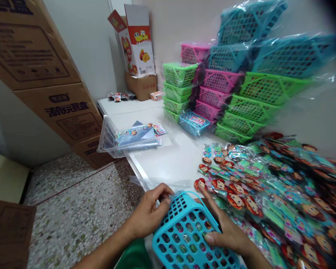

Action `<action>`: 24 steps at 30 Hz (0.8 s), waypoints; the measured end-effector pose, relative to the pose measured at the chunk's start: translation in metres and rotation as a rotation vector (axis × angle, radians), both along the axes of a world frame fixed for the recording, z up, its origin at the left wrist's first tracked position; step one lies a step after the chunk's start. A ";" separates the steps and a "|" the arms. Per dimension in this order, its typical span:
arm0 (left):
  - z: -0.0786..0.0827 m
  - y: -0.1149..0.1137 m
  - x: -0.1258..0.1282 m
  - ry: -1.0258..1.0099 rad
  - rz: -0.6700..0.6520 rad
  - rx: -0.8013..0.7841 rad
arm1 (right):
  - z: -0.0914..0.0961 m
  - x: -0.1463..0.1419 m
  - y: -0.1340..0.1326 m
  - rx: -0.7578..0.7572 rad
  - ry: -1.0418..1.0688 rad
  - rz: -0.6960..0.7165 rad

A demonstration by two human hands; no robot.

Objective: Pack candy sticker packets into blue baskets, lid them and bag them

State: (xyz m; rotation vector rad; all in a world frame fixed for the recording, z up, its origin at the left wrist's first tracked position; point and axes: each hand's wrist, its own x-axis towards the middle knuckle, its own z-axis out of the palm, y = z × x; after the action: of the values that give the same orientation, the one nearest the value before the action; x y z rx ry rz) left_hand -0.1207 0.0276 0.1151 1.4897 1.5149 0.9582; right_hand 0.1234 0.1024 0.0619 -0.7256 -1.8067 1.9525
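Observation:
A blue plastic basket with a holed top is tilted up at the table's near edge, colourful small items showing through its holes. My left hand is closed at its far left end, fingertips pinching near the corner; whether clear film is between them I cannot make out. Along the right side, my right hand grips the basket, thumb on the holed face and index finger stretched forward. A thin blue handle runs beside that hand. Just beyond the basket lies a clear plastic bag.
Stacks of wrapped green baskets, pink baskets and blue baskets stand along the wall. Packaged character items cover the table's right side. A clear tray holding bags overhangs the left edge. Cardboard boxes rise at left.

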 end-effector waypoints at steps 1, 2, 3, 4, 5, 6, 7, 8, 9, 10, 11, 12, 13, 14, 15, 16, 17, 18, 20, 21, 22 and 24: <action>-0.002 0.000 0.002 -0.002 0.002 -0.013 | 0.001 -0.001 -0.001 0.009 -0.002 0.011; -0.005 0.002 0.003 -0.005 0.013 -0.017 | 0.001 -0.001 -0.003 0.011 0.001 0.024; -0.008 0.004 0.003 -0.006 0.043 -0.007 | 0.002 -0.001 -0.004 0.008 0.009 0.037; -0.012 0.007 0.002 0.000 0.084 0.011 | 0.002 -0.001 -0.006 0.006 0.021 0.052; -0.016 0.011 0.001 0.010 0.127 0.031 | 0.003 -0.001 -0.007 0.010 0.031 0.063; -0.020 0.015 -0.001 0.025 0.170 0.051 | 0.002 0.000 -0.008 0.022 0.032 0.073; -0.023 0.020 -0.004 0.045 0.193 0.069 | 0.002 0.001 -0.009 0.041 0.021 0.084; -0.025 0.024 -0.006 0.061 0.194 0.088 | 0.002 0.002 -0.009 0.063 0.000 0.094; -0.027 0.028 -0.008 0.067 0.179 0.110 | 0.001 0.003 -0.009 0.086 -0.027 0.107; -0.027 0.031 -0.010 0.064 0.159 0.135 | 0.001 0.003 -0.009 0.108 -0.054 0.121; -0.027 0.034 -0.010 0.058 0.137 0.161 | 0.001 0.003 -0.008 0.128 -0.076 0.135; -0.025 0.035 -0.010 0.051 0.112 0.179 | 0.002 0.002 -0.007 0.149 -0.093 0.148; -0.023 0.036 -0.009 0.037 0.087 0.185 | 0.003 0.001 -0.006 0.172 -0.105 0.159; -0.021 0.036 -0.008 0.018 0.071 0.180 | 0.004 0.000 -0.004 0.194 -0.116 0.169; -0.019 0.035 -0.006 -0.002 0.059 0.166 | 0.005 -0.002 -0.003 0.212 -0.123 0.177; -0.017 0.034 -0.004 -0.026 0.053 0.150 | 0.007 -0.003 -0.002 0.223 -0.127 0.182; -0.016 0.032 -0.003 -0.052 0.052 0.137 | 0.008 -0.004 -0.001 0.227 -0.127 0.187; -0.016 0.031 -0.002 -0.075 0.051 0.130 | 0.009 -0.006 0.000 0.225 -0.123 0.190; -0.016 0.031 -0.003 -0.102 0.052 0.130 | 0.010 -0.007 0.000 0.225 -0.113 0.190; -0.017 0.032 -0.005 -0.113 0.078 0.134 | 0.011 -0.007 -0.001 0.233 -0.108 0.187; -0.017 0.034 -0.007 -0.131 0.139 0.136 | 0.012 -0.007 -0.002 0.244 -0.105 0.183; -0.016 0.040 -0.013 -0.220 0.331 0.119 | 0.016 -0.008 -0.004 0.269 -0.112 0.177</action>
State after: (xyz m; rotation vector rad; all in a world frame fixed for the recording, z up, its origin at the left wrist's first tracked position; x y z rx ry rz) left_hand -0.1337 0.0672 0.0994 1.1849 1.5915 1.3801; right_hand 0.1158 0.0985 0.0775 -0.6155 -2.2144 1.7510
